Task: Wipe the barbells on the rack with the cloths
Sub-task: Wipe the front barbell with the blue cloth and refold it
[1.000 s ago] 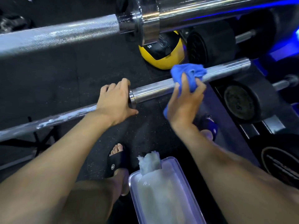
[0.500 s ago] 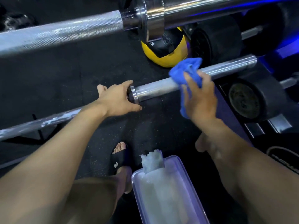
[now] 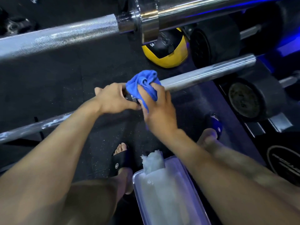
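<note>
Left hand (image 3: 113, 99): fingers grasping the barbell (image 3: 203, 77) at its collar
Right hand (image 3: 158, 111): fingers clutching blue cloth (image 3: 142, 82) around the bar

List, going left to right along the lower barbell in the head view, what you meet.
Chalk-streaked thin steel shaft → left hand gripping the bar → crumpled blue cloth held by the right hand → smooth silver sleeve → its cut end.

The blue cloth (image 3: 143, 85) is drawn leftward along the lower barbell sleeve (image 3: 206, 75), from mid-sleeve to the collar end. The right hand (image 3: 159, 111) gripping it is now brought against the left hand (image 3: 115, 99). More bare sleeve is exposed to the right.
</note>
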